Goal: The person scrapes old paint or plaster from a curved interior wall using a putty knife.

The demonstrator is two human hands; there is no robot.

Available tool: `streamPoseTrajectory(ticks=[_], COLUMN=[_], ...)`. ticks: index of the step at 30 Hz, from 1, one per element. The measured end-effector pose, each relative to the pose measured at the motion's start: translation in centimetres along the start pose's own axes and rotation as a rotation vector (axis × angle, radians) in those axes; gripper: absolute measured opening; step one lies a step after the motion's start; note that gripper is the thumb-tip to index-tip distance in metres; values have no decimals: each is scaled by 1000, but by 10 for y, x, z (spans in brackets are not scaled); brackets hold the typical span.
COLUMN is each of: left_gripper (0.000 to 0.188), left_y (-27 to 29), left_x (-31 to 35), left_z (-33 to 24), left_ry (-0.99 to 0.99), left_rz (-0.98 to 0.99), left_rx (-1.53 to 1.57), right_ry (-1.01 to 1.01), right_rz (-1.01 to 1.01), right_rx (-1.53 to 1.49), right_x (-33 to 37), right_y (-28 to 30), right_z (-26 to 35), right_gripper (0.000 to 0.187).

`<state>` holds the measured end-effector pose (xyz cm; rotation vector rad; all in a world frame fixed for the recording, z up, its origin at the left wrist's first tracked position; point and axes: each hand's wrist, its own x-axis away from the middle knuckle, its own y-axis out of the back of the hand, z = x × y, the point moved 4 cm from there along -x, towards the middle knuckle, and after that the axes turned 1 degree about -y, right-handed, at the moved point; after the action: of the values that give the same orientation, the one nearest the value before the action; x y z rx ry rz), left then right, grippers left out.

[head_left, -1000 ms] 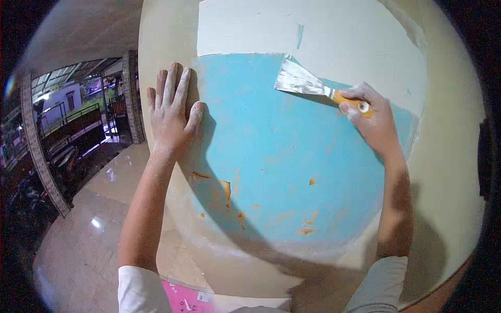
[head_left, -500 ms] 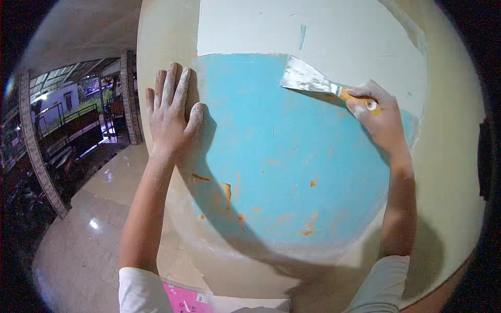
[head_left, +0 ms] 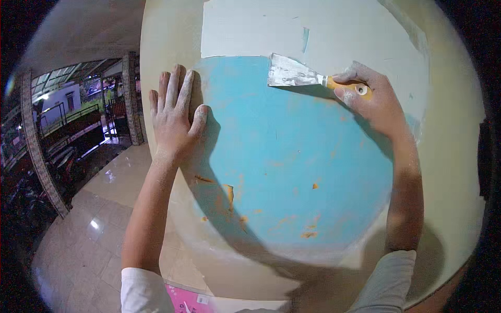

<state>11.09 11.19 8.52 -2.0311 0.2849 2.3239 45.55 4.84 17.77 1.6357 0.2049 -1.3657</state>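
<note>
My right hand (head_left: 371,93) is closed round the orange-yellow handle of a putty knife (head_left: 295,73). Whitish paste smears its wide metal blade, which lies at the lower border of a white coated area (head_left: 355,31) on the wall. Below that border is a blue painted patch (head_left: 282,151) with scuffed orange spots and a few chips. Dusted with white powder, my left hand (head_left: 175,120) rests flat on the beige wall (head_left: 172,31) beside the patch's left edge, fingers spread and holding nothing.
A pink printed package (head_left: 190,300) lies low at the front. To the left spreads a shiny tiled floor (head_left: 99,229), with pillars (head_left: 44,146), dark railings (head_left: 68,128) and a dim outdoor area beyond. My arms cast shadows on the wall.
The putty knife in my right hand has slid left along the border between white and blue. My left hand stays in place on the wall; the view has shifted slightly.
</note>
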Motion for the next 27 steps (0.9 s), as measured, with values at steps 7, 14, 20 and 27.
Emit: streamPoseTrajectory(ticks=[7, 14, 20, 27], left_gripper=[68, 69, 64, 63], left_y=[-9, -13, -22, -31], left_x=[0, -5, -21, -27], left_z=[-1, 1, -11, -22], left_ry=[34, 47, -139, -117], left_rz=[-3, -28, -48, -74], left_rx=[-25, 24, -53, -27], right_ry=[12, 101, 67, 110], right_rz=[12, -25, 35, 41], right_rx=[38, 49, 73, 119], right_x=[-7, -17, -17, -24], right_y=[-5, -16, -10, -11], right_z=[-11, -3, -20, -23], right_gripper=[26, 29, 34, 24])
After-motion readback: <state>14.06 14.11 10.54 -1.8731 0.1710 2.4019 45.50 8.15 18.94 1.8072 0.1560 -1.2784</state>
